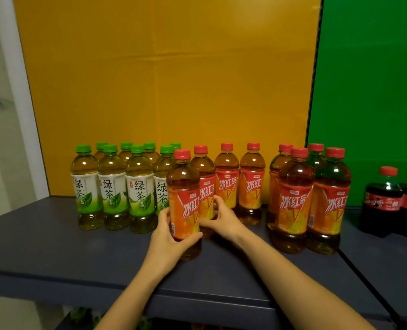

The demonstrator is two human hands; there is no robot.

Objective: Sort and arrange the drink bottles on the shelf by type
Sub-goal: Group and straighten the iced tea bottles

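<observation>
Both hands are wrapped around iced black tea bottles at the middle of a dark grey shelf [55, 246]. In the head view, the left hand [166, 236] curls around the lower label of the front iced tea bottle [184, 203], thumb across the front, fingers hidden behind it. This bottle stands upright, nearest the shelf's front edge. The right hand [221, 217] closes on the second iced tea bottle [206, 186], just behind and touching the first, fingers bent over its label.

To the left, green tea bottles [112, 184] with green caps stand in two tight rows, the nearest one just beside the held bottle. To the right, two more iced tea bottles [238, 179] stand in the back row, then a gap, then a cluster of four iced tea bottles [309, 198] set closer to the front. Two cola bottles [388, 201] stand at the far right, near the frame's edge.

Bare shelf runs along the front, widest at the left and below the forearms. A yellow backboard [162, 79] and a green backboard [369, 91] close off the rear.
</observation>
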